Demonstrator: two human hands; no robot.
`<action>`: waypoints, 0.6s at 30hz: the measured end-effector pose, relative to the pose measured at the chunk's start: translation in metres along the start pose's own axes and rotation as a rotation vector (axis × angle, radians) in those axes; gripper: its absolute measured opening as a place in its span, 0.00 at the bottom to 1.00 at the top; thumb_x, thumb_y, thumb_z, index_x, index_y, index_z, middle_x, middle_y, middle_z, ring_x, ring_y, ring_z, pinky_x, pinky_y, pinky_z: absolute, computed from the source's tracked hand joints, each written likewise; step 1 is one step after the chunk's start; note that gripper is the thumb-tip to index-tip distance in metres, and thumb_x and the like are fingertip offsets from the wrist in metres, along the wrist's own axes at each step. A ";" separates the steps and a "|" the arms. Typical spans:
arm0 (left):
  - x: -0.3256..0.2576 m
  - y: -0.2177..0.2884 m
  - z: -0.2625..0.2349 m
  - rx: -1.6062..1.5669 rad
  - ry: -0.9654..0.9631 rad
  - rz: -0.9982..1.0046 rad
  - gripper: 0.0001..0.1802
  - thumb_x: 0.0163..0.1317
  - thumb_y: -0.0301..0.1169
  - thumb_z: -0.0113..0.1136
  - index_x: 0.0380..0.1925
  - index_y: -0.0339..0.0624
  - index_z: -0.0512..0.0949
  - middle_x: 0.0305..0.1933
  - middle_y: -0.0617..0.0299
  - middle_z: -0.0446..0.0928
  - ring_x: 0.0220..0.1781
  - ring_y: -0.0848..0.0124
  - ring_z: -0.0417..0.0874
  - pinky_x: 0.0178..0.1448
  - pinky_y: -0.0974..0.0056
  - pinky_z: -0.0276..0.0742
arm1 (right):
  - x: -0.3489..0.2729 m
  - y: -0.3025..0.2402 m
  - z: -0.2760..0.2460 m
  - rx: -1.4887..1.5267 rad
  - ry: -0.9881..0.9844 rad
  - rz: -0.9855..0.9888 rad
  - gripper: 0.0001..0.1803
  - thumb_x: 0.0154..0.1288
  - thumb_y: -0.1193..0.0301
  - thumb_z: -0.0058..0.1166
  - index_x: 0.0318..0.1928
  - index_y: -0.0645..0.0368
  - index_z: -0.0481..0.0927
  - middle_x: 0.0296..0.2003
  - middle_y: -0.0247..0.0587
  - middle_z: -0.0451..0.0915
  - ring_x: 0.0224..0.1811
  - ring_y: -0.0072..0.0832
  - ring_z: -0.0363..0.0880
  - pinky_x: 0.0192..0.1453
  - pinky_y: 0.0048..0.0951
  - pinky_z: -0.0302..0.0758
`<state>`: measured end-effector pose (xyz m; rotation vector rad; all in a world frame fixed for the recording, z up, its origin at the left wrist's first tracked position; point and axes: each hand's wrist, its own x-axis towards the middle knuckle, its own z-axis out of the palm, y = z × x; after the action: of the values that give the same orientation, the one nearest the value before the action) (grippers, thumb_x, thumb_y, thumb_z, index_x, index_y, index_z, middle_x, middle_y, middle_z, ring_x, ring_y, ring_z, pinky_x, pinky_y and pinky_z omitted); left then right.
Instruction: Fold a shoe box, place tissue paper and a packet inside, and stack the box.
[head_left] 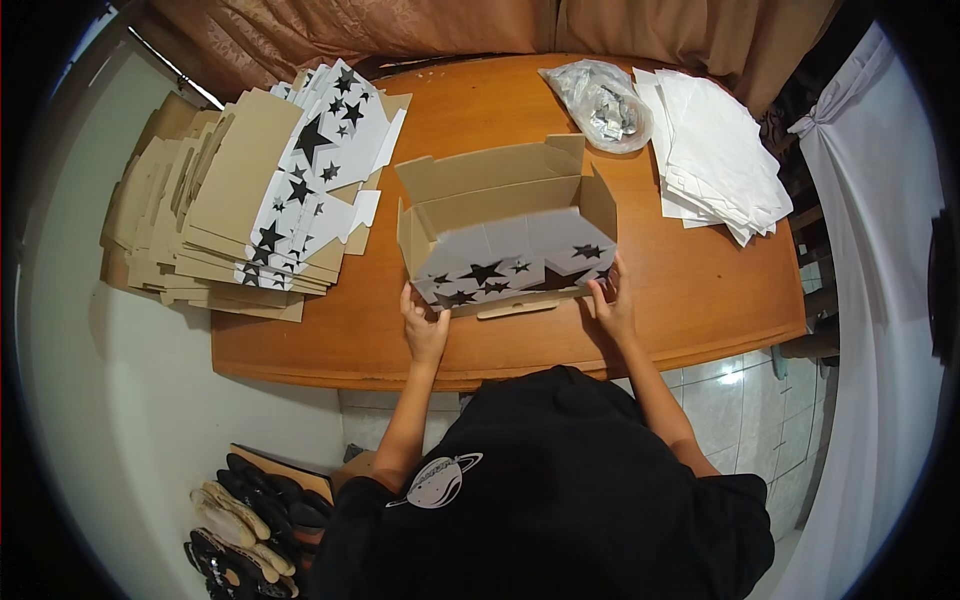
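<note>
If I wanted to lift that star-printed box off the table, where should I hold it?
Probably at its two short ends, one hand from each side. The box stands open-topped and long, and the left hand and right hand already sit at its near lower corners. Its raised flaps look too floppy to hold.

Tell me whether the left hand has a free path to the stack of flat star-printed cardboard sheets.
Probably yes. The left hand grips the box at its near left corner; bare table lies between it and the stack, with nothing in between.

flat star-printed cardboard stack (270, 190), white paper sheets (720, 150) (fanned), plastic bag (603, 105), shoes (250, 520)
</note>
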<state>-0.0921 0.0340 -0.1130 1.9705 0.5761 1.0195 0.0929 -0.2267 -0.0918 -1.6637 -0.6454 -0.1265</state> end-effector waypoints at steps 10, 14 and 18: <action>0.008 0.024 0.010 0.199 -0.212 -0.238 0.47 0.40 0.46 0.72 0.54 0.29 0.60 0.53 0.42 0.66 0.56 0.51 0.68 0.58 0.51 0.63 | -0.011 0.018 0.000 -0.401 -0.011 0.069 0.25 0.56 0.73 0.56 0.54 0.63 0.65 0.46 0.54 0.73 0.50 0.47 0.69 0.63 0.43 0.55; -0.004 0.009 -0.001 0.434 -0.174 -0.104 0.42 0.51 0.54 0.59 0.56 0.32 0.61 0.59 0.42 0.63 0.66 0.50 0.57 0.66 0.39 0.34 | -0.004 -0.001 -0.007 -0.400 -0.184 0.129 0.27 0.56 0.63 0.57 0.52 0.63 0.65 0.47 0.54 0.73 0.53 0.47 0.68 0.66 0.52 0.43; 0.010 0.018 -0.009 0.432 -0.202 -0.195 0.34 0.64 0.56 0.34 0.55 0.36 0.65 0.61 0.48 0.65 0.70 0.51 0.50 0.61 0.31 0.15 | 0.002 0.003 -0.017 -0.475 -0.181 0.094 0.31 0.58 0.53 0.51 0.52 0.63 0.65 0.46 0.54 0.73 0.56 0.47 0.67 0.66 0.61 0.29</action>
<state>-0.0936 0.0351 -0.0903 2.3010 0.9123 0.5997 0.1003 -0.2418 -0.0903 -2.1794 -0.7078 -0.0642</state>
